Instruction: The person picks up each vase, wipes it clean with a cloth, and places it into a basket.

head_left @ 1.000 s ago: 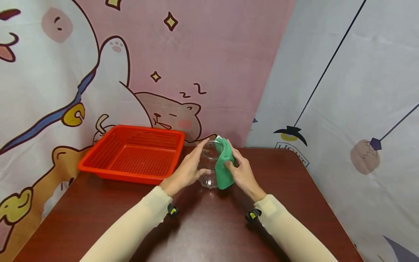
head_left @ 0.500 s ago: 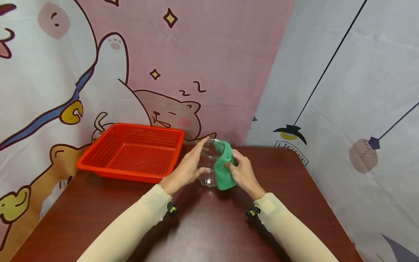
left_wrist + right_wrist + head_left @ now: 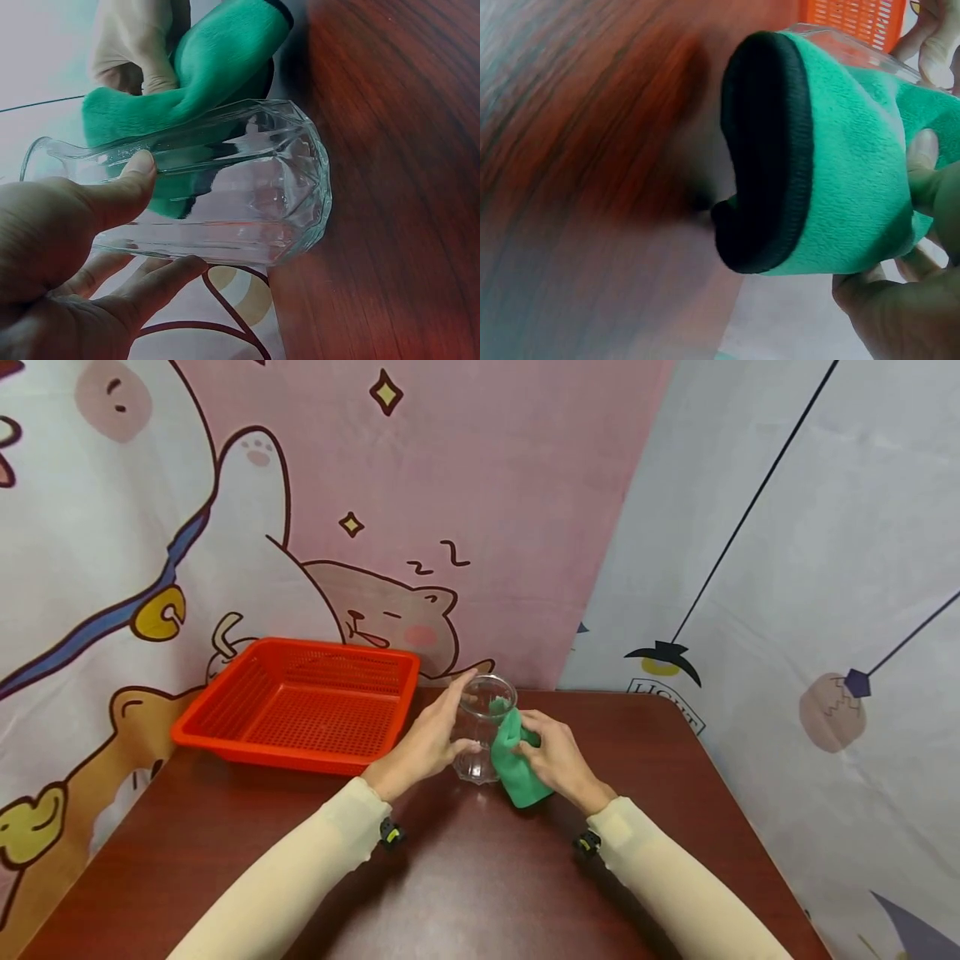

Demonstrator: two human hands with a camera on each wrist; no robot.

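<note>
A clear glass vase [image 3: 476,727] with a faceted base stands upright on the table, its round mouth upward. My left hand [image 3: 429,735] grips the vase from the left; in the left wrist view its thumb [image 3: 124,187] lies along the near side and the fingers curve round the other. My right hand [image 3: 558,758] pinches a green cloth [image 3: 519,770] with a dark edge, between thumb and fingers. The cloth is folded and lies against the right side of the vase, its lower end hanging down. Part of it shows through the glass.
A red plastic basket [image 3: 408,693] with perforated walls stands at the back left of the brown wooden table [image 3: 480,877]. A printed curtain [image 3: 510,510] hangs close behind the table and along its right side.
My right hand has drawn the cloth slightly down and away to the right, baring more of the vase's rim. The left hand keeps its grip, and the head view has tilted a little.
</note>
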